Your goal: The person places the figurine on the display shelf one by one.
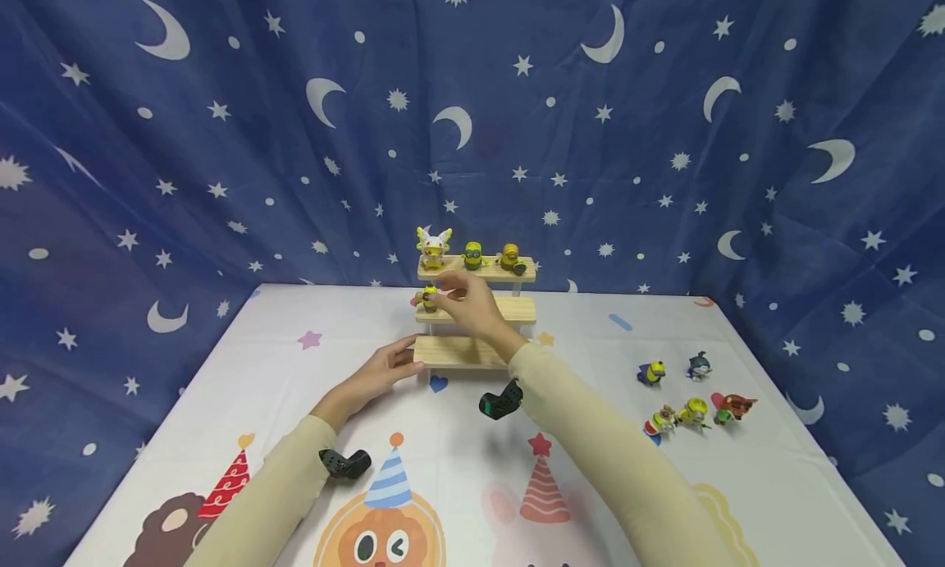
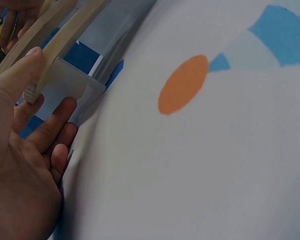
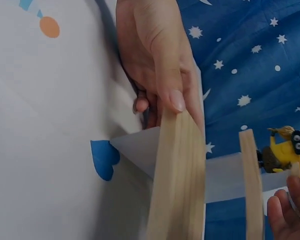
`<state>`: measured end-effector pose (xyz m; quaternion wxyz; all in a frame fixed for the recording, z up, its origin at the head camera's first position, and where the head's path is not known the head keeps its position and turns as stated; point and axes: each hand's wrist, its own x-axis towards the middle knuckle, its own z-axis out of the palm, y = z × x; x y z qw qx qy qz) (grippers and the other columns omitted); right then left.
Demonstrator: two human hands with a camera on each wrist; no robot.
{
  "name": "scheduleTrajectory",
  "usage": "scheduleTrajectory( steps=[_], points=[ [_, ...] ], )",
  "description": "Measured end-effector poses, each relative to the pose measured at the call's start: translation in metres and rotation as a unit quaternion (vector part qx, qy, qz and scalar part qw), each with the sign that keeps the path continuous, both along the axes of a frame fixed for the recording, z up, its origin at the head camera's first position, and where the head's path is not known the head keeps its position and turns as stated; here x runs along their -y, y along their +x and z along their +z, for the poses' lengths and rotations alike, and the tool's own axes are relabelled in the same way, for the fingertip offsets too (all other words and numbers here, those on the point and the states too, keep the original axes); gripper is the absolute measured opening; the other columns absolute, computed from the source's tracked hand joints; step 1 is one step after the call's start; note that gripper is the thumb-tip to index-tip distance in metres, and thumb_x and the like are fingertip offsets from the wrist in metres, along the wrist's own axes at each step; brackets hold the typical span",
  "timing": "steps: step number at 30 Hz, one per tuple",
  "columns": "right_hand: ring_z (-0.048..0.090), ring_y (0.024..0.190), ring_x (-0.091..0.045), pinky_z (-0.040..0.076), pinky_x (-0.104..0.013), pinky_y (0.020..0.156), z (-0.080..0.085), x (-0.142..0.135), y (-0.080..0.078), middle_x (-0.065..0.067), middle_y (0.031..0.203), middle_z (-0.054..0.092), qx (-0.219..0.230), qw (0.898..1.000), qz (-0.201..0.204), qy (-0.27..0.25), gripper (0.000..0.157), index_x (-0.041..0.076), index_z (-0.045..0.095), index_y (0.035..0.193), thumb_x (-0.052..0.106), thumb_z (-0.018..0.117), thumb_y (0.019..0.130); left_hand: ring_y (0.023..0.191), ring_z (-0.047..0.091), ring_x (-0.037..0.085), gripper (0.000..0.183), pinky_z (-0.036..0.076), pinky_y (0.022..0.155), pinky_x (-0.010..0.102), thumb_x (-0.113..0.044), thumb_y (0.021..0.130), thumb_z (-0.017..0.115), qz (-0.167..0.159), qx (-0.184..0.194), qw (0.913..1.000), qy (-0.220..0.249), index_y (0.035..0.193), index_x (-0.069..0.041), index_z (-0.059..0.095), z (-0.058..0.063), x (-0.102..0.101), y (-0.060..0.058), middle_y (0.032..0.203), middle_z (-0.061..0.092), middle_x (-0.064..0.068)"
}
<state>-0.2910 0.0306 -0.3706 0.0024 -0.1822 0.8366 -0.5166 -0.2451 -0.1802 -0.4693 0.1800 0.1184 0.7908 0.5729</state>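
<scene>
A three-tier wooden display stand (image 1: 472, 351) with pale boards and translucent supports stands at the back of the table. My left hand (image 1: 384, 365) grips the left end of its lowest board, thumb on the board and fingers lower down by the support (image 2: 72, 82). My right hand (image 1: 472, 304) is over the middle tier, its fingertips pinching a yellow minion figurine (image 1: 429, 299) with dark goggles at that board's left end. The right wrist view shows the minion figurine (image 3: 285, 150) close to the board, partly cut off by the frame.
Along the top tier stand a white-and-yellow eared figurine (image 1: 433, 249), a green-and-yellow minion (image 1: 473, 256) and another minion (image 1: 511, 258). Several small figurines, including a red-brown one (image 1: 732, 408) and a grey one (image 1: 698, 366), lie on the right. A starry blue curtain (image 1: 487, 140) hangs behind.
</scene>
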Motion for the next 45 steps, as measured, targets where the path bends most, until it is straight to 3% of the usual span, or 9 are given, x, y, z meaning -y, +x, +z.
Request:
scheduleTrajectory(
  steps=[8,18,23,29,37,45],
  points=[
    [0.062,0.121,-0.03,0.057,-0.044,0.096,0.013,-0.023,0.011,-0.013,0.137,0.063,-0.019,1.0,-0.018,-0.012,0.044,0.008,0.06,0.138,0.026,0.067,0.098,0.146,0.043,0.038,0.08,0.028,0.123,0.059,-0.037,0.101,0.062,-0.001,0.001,1.0,0.001,0.163,-0.012,0.018,-0.004,0.0,-0.002,0.157,0.043,0.022],
    [0.061,0.12,-0.032,0.053,-0.051,0.096,0.031,-0.062,0.048,-0.017,0.133,0.064,-0.062,0.997,0.014,-0.041,0.04,0.002,0.061,0.135,0.018,0.064,0.099,0.148,0.04,0.038,0.082,0.026,0.123,0.06,-0.039,0.1,0.063,0.007,0.008,0.9999,-0.002,0.163,-0.014,0.017,-0.005,0.001,-0.001,0.159,0.041,0.022],
    [0.062,0.119,-0.032,0.053,-0.05,0.095,0.032,-0.094,0.064,-0.017,0.131,0.064,-0.077,0.997,0.022,-0.01,0.037,0.005,0.061,0.134,0.018,0.064,0.1,0.147,0.041,0.039,0.08,0.025,0.123,0.06,-0.036,0.101,0.063,0.004,0.005,1.0,0.003,0.163,-0.012,0.018,-0.006,-0.001,0.0,0.158,0.042,0.023],
    [0.061,0.12,-0.032,0.052,-0.047,0.096,0.029,-0.136,0.072,-0.02,0.134,0.063,-0.074,0.997,0.013,0.032,0.037,0.005,0.06,0.136,0.018,0.062,0.101,0.148,0.039,0.04,0.081,0.025,0.123,0.062,-0.037,0.101,0.063,0.006,0.004,0.9999,-0.008,0.163,-0.012,0.018,-0.003,-0.003,-0.003,0.159,0.04,0.024],
    [0.063,0.116,-0.031,0.053,-0.04,0.093,0.025,-0.183,0.091,-0.018,0.13,0.066,-0.082,0.994,-0.021,0.063,0.035,0.004,0.061,0.134,0.016,0.061,0.101,0.149,0.036,0.041,0.081,0.025,0.123,0.061,-0.037,0.102,0.061,-0.001,0.002,0.9999,-0.013,0.163,-0.009,0.015,-0.002,-0.002,-0.005,0.16,0.037,0.025],
    [0.062,0.104,-0.011,0.053,-0.027,0.088,0.018,-0.218,0.113,-0.014,0.124,0.069,-0.103,0.989,-0.049,0.096,0.03,0.006,0.065,0.129,0.017,0.063,0.101,0.15,0.034,0.04,0.082,0.022,0.123,0.064,-0.039,0.1,0.063,0.01,0.007,0.9997,-0.019,0.163,-0.012,0.018,-0.003,-0.001,-0.003,0.16,0.038,0.023]
  ],
)
